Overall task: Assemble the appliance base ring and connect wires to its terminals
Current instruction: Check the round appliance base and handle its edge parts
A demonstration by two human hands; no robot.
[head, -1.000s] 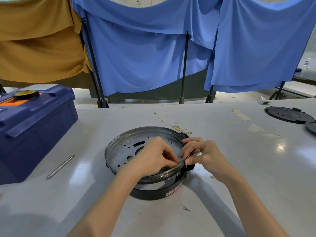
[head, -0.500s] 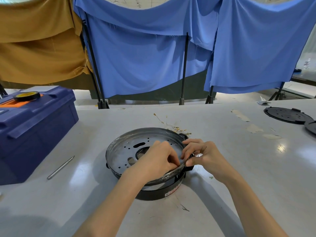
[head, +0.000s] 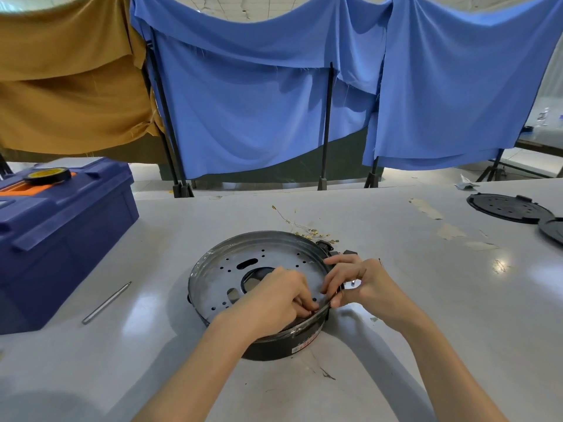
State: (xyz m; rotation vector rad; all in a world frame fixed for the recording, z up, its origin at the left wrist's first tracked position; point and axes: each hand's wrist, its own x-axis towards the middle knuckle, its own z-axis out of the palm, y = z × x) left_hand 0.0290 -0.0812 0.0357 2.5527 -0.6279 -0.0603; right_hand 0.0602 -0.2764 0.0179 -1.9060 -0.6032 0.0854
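The appliance base (head: 231, 269) is a round metal pan with many holes, seated in a black ring (head: 283, 345) on the table. My left hand (head: 274, 300) reaches inside the pan at its right rim, fingers curled and pinching something small that I cannot make out. My right hand (head: 356, 281) grips the rim from outside, thumb and fingers pinching the metal edge. A bunch of thin wires with gold terminals (head: 307, 233) lies just behind the pan.
A blue toolbox (head: 54, 239) with a tape roll (head: 47, 175) on its lid stands at left. A metal rod (head: 106, 303) lies beside it. Two black round plates (head: 508, 208) sit at far right. Blue and tan cloths hang behind the table.
Both hands stay at the right rim of the pan; the fingers have shifted only slightly along the edge. The pan sits where it was.
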